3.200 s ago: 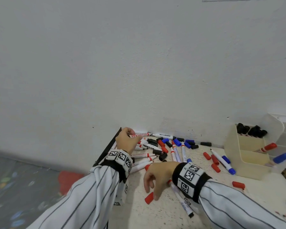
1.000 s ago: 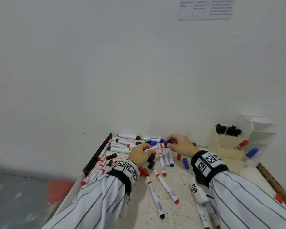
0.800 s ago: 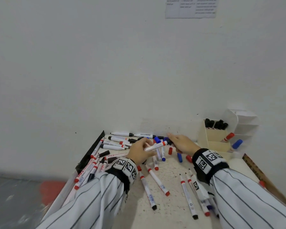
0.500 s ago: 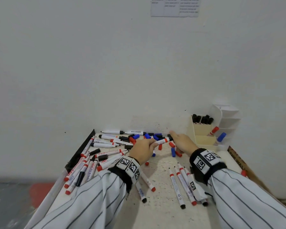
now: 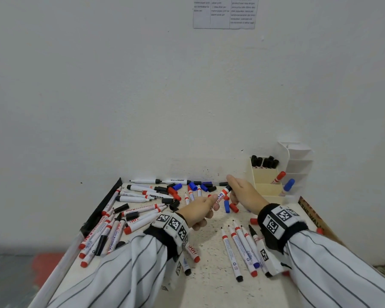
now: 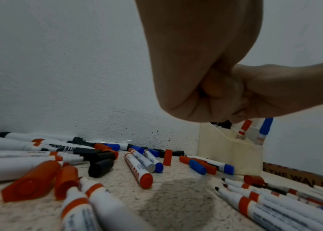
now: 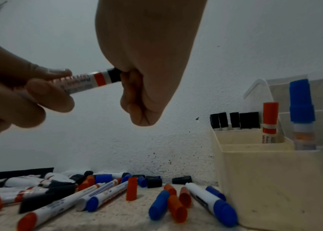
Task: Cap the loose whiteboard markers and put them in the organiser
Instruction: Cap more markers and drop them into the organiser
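- Nearest the wearer, a row of uncapped white whiteboard markers [image 5: 230, 247] lies on the speckled cream desk [image 5: 209, 285], nibs pointing away. They are untouched.
- Above mid-desk, the left grip [image 5: 198, 211] is clamped round the barrel of a white, red-banded whiteboard marker [image 5: 219, 198], which is held clear of the surface.
- The right grip [image 5: 245, 194] pinches a small black plastic cap [image 7: 114, 75] at that marker's nib end.
- Change noted: a second ago the right grip was down among the caps by the wall. It has now come up and the black cap sits on the marker's end. Whether it has clicked fully home cannot be told (a thin white strip shows between band and cap).
- Judgement: capping of this marker is at or near completion. Depositing it is not yet done.
- Orientation: the long axis runs near-left to far-right, roughly level, capped end toward the organiser.
- Beyond the hands, loose red, blue and black caps [image 5: 226, 206] litter the desk.
- Farthest, against the wall, stands the cream plastic organiser [image 5: 265, 190], holding several black-capped markers, one red and one blue.
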Motion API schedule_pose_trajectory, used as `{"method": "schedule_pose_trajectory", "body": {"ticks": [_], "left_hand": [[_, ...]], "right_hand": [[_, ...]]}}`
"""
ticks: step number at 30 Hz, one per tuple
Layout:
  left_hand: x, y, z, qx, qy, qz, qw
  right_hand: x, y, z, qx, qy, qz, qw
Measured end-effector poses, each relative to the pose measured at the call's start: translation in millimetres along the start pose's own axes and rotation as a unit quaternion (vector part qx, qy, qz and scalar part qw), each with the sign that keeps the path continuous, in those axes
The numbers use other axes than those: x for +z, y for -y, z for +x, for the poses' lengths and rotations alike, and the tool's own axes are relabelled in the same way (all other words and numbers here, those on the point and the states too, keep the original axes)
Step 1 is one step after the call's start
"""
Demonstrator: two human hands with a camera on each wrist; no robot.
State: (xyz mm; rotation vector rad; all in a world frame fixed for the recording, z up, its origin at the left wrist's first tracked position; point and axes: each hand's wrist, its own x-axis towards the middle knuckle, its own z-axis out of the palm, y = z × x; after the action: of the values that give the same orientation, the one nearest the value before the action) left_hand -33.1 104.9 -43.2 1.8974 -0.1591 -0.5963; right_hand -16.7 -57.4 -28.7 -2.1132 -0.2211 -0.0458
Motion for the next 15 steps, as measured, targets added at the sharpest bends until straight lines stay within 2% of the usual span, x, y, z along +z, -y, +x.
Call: {"method": "schedule_pose_trajectory", "body": {"ticks": [4,7,9,11,15], "left_hand": [[12,-2,7,0.030,-0.031,0.004,0.999],[19,-4,15,0.064,-0.065,0.115,0.989],[24,-1,23,0.031,-0.102,0.196,0.975],[31,3,29,-0.035,-0.128,0.255,0.958],[48,10,32,-0.108,-0.027,0.356,0.928]], "right_hand": [[-10,-1,8,-0.008,-0.019,-0.065,0.998],[-23,-7,14,-0.004,-0.026,-0.095,0.995],[-34,-11,16,0.005,-0.060,-0.080,0.995],[-46,-13,20,0.006,-0.112,-0.068,0.991],[-69,-14,26,-0.002,-0.202,-0.029,0.979]]}}
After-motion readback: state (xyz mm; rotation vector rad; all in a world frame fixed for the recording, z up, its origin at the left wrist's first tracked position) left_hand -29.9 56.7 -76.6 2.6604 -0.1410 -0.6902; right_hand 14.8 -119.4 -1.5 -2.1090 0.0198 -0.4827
